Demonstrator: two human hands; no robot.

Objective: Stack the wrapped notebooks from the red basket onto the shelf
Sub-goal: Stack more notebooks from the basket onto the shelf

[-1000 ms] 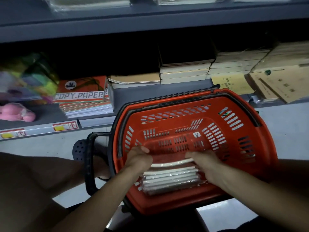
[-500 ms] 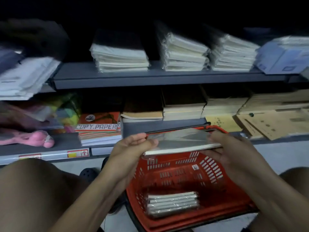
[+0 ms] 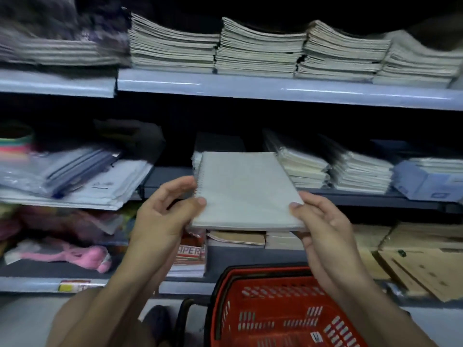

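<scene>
Three shelves point(image 3: 275, 90) loom, basket point(image 3: 275, 309) below. One notebook point(image 3: 244, 191) rides level before the middle stack point(image 3: 198, 159), left hand point(image 3: 165, 214) and right hand point(image 3: 323, 226) pinching its near corners. Placing step; next, I'd judge, slide it forward squarely onto that stack.

Pale grey notebook point(image 3: 246, 190), red basket point(image 3: 283, 319)

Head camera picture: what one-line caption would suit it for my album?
Both hands, left hand and right hand, hold a wrapped grey spiral notebook before the grey metal shelf, above the red plastic basket.
</scene>
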